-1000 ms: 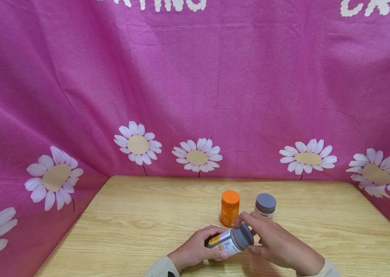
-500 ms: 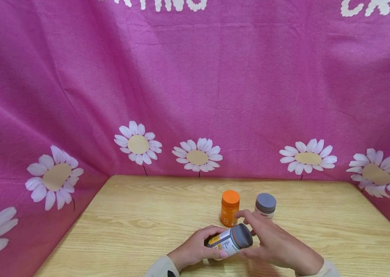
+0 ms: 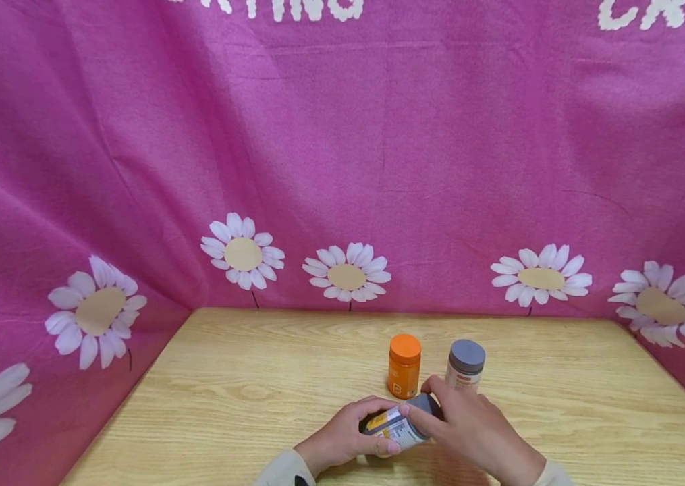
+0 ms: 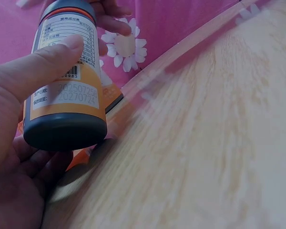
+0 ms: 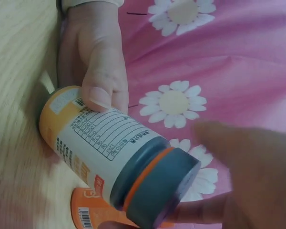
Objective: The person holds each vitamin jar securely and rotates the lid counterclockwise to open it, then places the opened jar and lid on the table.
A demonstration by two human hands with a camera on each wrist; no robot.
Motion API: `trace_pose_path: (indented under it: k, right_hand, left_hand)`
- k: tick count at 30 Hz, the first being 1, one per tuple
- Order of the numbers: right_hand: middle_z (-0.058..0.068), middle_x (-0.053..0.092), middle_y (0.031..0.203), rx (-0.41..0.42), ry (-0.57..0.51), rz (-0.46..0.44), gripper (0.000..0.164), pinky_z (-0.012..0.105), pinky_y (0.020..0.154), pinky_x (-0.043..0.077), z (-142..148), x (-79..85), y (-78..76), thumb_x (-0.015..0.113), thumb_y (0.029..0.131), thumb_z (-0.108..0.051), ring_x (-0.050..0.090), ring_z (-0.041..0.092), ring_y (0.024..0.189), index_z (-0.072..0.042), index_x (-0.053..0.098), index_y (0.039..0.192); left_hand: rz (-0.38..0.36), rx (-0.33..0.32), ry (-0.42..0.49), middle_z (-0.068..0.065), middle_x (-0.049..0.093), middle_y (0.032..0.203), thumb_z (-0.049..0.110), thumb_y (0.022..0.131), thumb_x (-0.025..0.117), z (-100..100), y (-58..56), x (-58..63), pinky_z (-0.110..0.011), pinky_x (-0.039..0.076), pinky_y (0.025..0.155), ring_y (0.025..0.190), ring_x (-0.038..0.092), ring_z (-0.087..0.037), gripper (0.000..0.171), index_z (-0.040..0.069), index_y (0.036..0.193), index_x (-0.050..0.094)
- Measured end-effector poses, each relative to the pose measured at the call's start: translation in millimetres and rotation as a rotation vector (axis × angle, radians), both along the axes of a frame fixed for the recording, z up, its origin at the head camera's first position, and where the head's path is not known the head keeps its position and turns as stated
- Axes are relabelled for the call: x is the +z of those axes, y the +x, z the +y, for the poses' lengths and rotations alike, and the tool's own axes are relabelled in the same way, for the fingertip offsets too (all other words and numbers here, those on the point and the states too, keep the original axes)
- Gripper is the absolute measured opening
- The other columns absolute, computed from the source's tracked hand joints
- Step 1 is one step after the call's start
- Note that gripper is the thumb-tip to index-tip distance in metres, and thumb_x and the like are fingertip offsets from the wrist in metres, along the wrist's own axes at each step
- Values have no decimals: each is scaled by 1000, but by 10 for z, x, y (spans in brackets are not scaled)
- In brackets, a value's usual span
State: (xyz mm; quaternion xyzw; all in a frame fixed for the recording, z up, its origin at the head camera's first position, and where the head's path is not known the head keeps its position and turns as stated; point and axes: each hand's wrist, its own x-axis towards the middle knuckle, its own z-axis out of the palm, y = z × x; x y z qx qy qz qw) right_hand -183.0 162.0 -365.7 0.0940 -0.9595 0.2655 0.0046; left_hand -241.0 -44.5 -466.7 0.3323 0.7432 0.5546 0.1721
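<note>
My left hand holds a supplement bottle tilted low over the table, lid end up and to the right. The bottle has a dark base, a white and yellow-orange label and an orange ring beneath its dark grey lid. In the left wrist view, the thumb lies across the label of the bottle. My right hand is at the lid, its fingers reaching round the far side. Its blurred thumb shows beside the lid in the right wrist view and overlaps it in the head view.
An orange bottle stands upright just behind the held one. To its right stands a pale bottle with a grey lid, partly behind my right hand. Pink cloth with white daisies borders the wooden table.
The right hand's fingers opened off the lid half a second ago; now the hand has turned, its thumb swinging over the lid. The left hand and its bottle have barely moved.
</note>
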Motion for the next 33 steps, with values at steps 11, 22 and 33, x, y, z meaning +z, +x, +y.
trace_pose_path:
  k: [11,22,33]
  right_hand:
    - [-9,55,82,211,-40,65,41,27,59,42,168,87,-9,65,74,-52,51,8,70,-23,54,101]
    - [-4,50,91,325,-30,174,43,28,64,45,250,116,-2,75,71,-23,49,11,77,-28,51,106]
    - [2,50,101,314,-85,104,50,31,66,50,306,178,3,76,70,-16,53,15,83,-24,50,112]
  left_hand:
    - [-31,17,-34,10,55,111,38,77,68,-10,-9,6,-25,39,81,95,51,-10,46,35,120,53]
    - [-20,21,-16,10,55,112,36,77,70,-10,-6,-14,-25,40,81,96,51,-9,47,33,121,54]
    - [-61,32,34,7,56,112,33,75,72,14,5,10,-27,39,84,98,51,-12,47,29,120,55]
